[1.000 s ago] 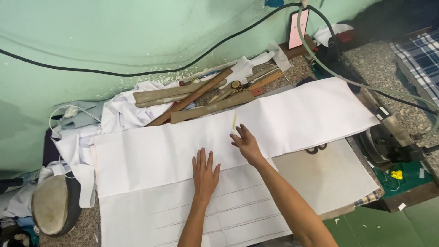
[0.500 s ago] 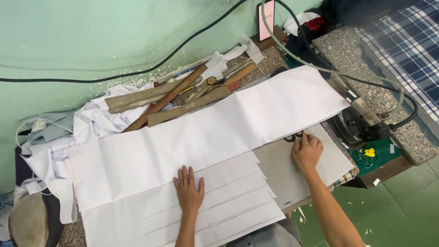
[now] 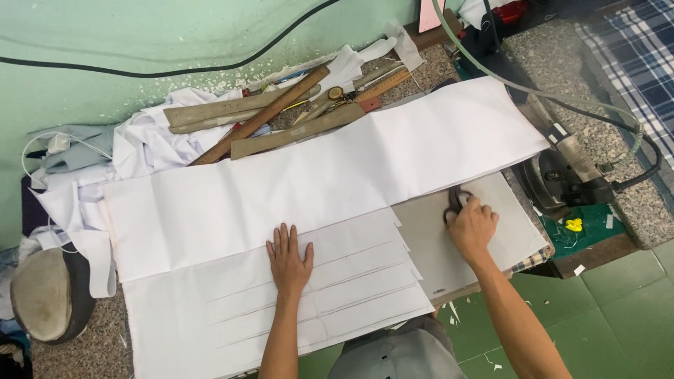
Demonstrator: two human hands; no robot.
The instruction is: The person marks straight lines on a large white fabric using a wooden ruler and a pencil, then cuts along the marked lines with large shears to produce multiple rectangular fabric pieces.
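My left hand lies flat, fingers spread, on the stacked white fabric pieces; my right hand curls around scissors at right.

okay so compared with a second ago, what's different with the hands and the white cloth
The right hand left the middle of the long white cloth strip, moved to the right onto the grey board, and now closes its grip on the dark scissors there. The left hand stayed flat on the stacked white pieces; the cloth lies as before.
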